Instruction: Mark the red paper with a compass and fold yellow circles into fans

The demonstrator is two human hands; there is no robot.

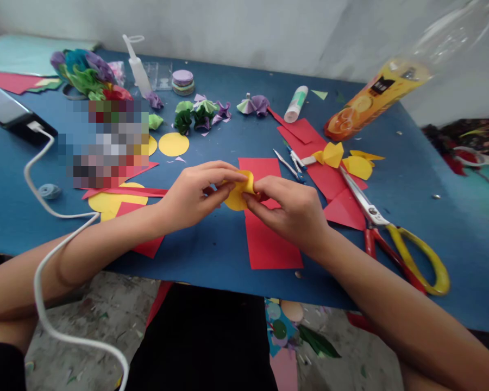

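Observation:
A yellow paper circle (237, 200) is pinched between both my hands above the blue table, its upper right edge curled over. My left hand (201, 190) grips it from the left with thumb and fingers. From the right, my right hand (291, 209) pinches the curled edge. Beneath them lies a red paper strip (272, 244). Just beyond my right hand are a pair of compasses (291, 163) and some folded yellow paper pieces (333, 156) on red paper. Large scissors (377, 217) with red and yellow handles lie right of my right hand.
A tilted orange drink bottle (370, 100) and a glue stick (296, 104) are at the back right. Crumpled paper flowers (199, 117) and a white squeeze bottle (138, 73) stand further left. A white cable (44, 260) from a black device (16, 117) crosses over my left forearm.

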